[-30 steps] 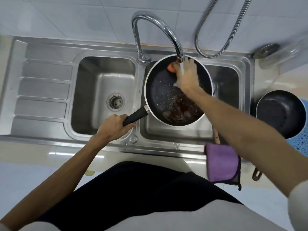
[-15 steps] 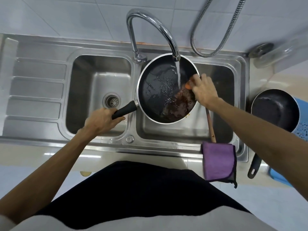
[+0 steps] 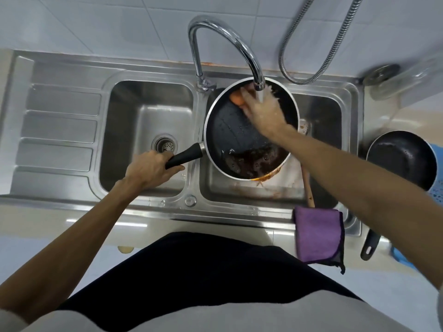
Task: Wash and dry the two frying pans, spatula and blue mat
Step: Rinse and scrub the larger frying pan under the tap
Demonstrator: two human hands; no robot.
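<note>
Since half a second ago my right hand has gone from the pan's right rim up to its far side, right under the tap. Water runs from the tap onto the back of this hand. An orange sponge peeks out at the fingertips, against the inside of the big frying pan. Those fingers are blurry and wet, so I cannot tell if they curl round the sponge or lie flat on it. My left hand grips the pan's black handle, with the fingers wrapped tight around it. The pan is held over the right sink bowl. Brown dirty water lies in the near part of the pan, and some orange mess runs over the near rim. The spatula stands in the same bowl, just right of the pan, its wooden handle leaning on the near edge. A purple cloth hangs over the sink's front edge beside it. The small frying pan sits on the blue mat on the bench, right of the sink.
</note>
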